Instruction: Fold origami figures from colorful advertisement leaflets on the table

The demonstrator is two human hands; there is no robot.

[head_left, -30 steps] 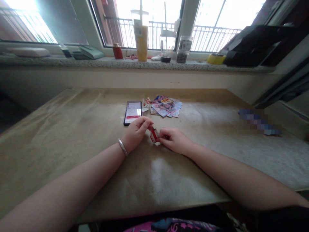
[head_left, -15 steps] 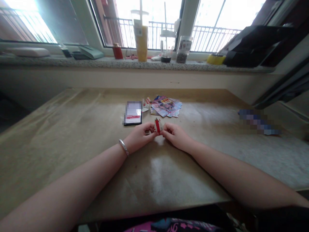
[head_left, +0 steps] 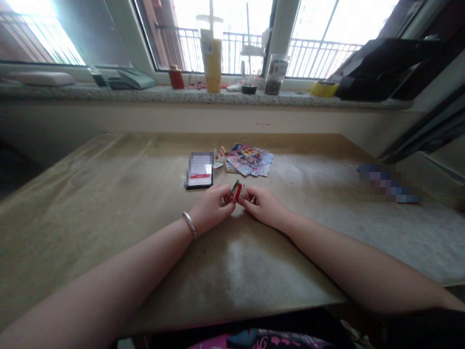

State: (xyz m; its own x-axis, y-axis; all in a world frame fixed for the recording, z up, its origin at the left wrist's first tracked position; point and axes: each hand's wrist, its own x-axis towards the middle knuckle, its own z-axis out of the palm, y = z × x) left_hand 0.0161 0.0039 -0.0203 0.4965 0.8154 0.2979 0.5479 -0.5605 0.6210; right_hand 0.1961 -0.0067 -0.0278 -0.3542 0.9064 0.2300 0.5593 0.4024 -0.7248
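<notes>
Between my fingertips, just above the table, is a small folded piece of printed paper, red and white with a dark green tip. My left hand, with a silver bangle at the wrist, pinches its left side. From the other side my right hand pinches its right edge. Fingers cover part of the paper. Beyond the hands lies a fanned pile of colourful printed papers. Beside the pile sits another small folded paper, white with red print.
A phone or tablet with a blurred screen lies left of the papers. A blurred bluish item rests on the table far right. On the windowsill stand a tall yellow drink cup, jars, yellow tape and a black bag.
The folded paper has turned between my fingers, so a different face with a dark green tip shows. My left hand has shifted slightly right and down; my right hand barely moved.
</notes>
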